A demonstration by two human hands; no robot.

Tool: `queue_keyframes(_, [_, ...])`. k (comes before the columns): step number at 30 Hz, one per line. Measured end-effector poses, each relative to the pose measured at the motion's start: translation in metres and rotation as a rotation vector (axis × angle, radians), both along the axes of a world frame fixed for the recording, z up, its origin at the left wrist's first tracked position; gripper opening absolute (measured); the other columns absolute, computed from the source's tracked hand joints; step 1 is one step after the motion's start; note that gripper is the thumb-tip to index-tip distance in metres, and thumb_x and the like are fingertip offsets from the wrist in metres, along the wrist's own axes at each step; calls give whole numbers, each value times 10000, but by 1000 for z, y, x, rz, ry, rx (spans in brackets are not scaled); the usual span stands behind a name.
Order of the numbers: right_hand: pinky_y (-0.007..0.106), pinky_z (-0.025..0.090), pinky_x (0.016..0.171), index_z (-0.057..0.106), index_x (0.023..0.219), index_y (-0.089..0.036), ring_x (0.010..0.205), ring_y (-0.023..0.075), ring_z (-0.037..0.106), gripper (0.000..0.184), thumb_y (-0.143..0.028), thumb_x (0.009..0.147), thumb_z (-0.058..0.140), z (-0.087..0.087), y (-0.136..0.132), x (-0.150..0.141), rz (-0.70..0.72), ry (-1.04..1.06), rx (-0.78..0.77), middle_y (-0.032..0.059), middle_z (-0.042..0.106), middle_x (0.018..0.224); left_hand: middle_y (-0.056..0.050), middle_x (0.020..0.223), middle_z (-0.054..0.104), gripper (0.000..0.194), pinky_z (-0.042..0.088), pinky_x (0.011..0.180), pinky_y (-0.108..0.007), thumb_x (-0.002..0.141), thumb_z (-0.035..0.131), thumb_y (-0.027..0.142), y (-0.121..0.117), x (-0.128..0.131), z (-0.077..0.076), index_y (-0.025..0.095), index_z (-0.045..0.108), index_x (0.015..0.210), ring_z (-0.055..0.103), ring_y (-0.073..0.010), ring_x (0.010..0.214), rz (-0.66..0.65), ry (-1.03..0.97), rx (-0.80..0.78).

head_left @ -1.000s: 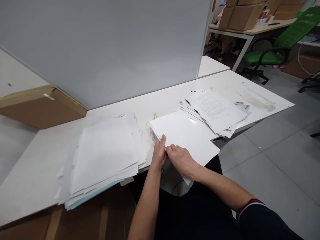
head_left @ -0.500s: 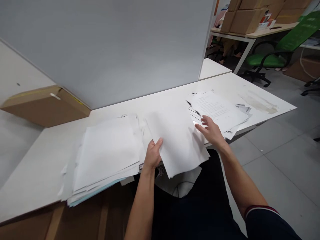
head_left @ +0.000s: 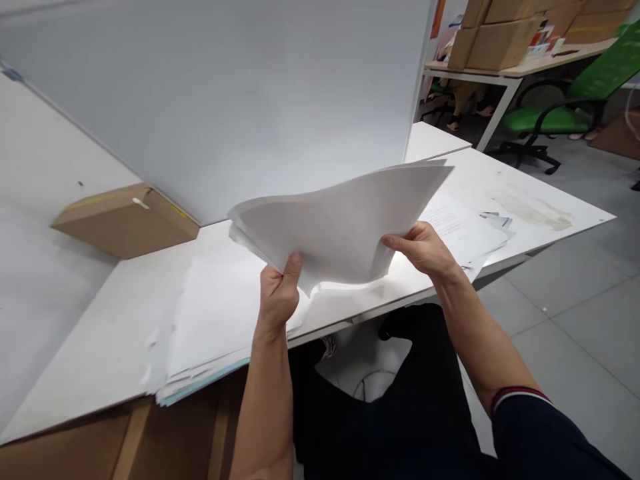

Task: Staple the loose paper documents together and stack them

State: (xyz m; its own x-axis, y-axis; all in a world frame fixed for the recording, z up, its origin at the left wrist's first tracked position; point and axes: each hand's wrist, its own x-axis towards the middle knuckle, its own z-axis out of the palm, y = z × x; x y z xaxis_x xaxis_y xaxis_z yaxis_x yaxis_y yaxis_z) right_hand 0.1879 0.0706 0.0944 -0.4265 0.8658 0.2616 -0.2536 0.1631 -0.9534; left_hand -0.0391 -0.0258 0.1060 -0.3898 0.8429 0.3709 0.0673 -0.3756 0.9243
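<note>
A small sheaf of white paper sheets [head_left: 340, 220] is held up over the desk, bowed and tilted. My left hand [head_left: 279, 290] grips its lower left side with the thumb on the near face. At the right side of the sheaf my right hand [head_left: 423, 250] is closed on it in the same way. Below and left of the sheaf lies a thick paper stack [head_left: 210, 327], with a light blue layer near its bottom. Printed papers [head_left: 465, 230] lie on the desk to the right, partly hidden behind my right hand.
The white desk [head_left: 125, 320] meets an upright grey-white panel [head_left: 280, 100] at the back. A cardboard box [head_left: 135, 223] leans at the left. To the right stand a green office chair [head_left: 545, 120] and another table with cardboard boxes [head_left: 500, 47]; a person's feet show beneath it.
The sheaf has been lifted off the desk and raised. My right hand, open beside the sheets before, now grips their right side. My left hand has moved up and left with them.
</note>
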Motion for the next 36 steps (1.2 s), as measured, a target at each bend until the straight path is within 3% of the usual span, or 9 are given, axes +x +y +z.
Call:
queue_keyframes(5, [424, 484, 892, 724, 893, -219, 911, 210, 658, 197, -314, 720, 724, -28, 7, -6, -109, 31, -23, 12, 728, 883, -94, 970, 699, 434, 452, 942, -349, 732, 670, 424, 9, -5, -26, 132, 653, 1052, 625, -213, 988, 65, 13, -42])
queue_keyframes(9, [412, 479, 907, 716, 941, -219, 939, 211, 653, 220, -294, 734, 716, -34, 9, -8, -76, 40, -50, 11, 727, 927, -90, 963, 703, 414, 467, 912, -321, 721, 687, 402, 12, -8, -35, 132, 659, 1032, 630, -194, 969, 92, 17, -83])
queue_keyframes(16, [433, 515, 847, 703, 958, -219, 929, 243, 656, 267, -337, 720, 723, -27, 11, -11, -47, -40, -50, 31, 722, 969, -90, 937, 704, 418, 469, 901, -309, 744, 652, 449, 14, -7, -27, 123, 668, 1005, 631, -195, 957, 82, -18, -21])
queue_keyframes(21, [437, 502, 870, 691, 986, -221, 918, 234, 658, 298, -317, 707, 736, -29, 13, -17, -39, -8, -50, 28, 721, 967, -76, 943, 694, 478, 462, 908, -313, 696, 689, 473, 16, -9, -24, 153, 648, 1049, 628, -195, 969, 144, -53, 41])
queue_keyframes(28, [446, 503, 867, 697, 958, -206, 907, 231, 658, 289, -346, 706, 727, -26, 17, -20, -58, -30, -24, 33, 723, 946, -46, 876, 706, 256, 489, 856, -292, 775, 640, 389, 15, -8, -13, 168, 696, 891, 636, -167, 913, 128, -75, 143])
queue_keyframes(36, [414, 483, 881, 709, 930, -189, 955, 234, 643, 300, -362, 685, 723, -42, 16, -14, 38, -221, -55, 41, 724, 940, -36, 897, 705, 269, 483, 907, -312, 788, 630, 380, 14, -5, -13, 185, 682, 966, 634, -166, 952, 172, -150, 152])
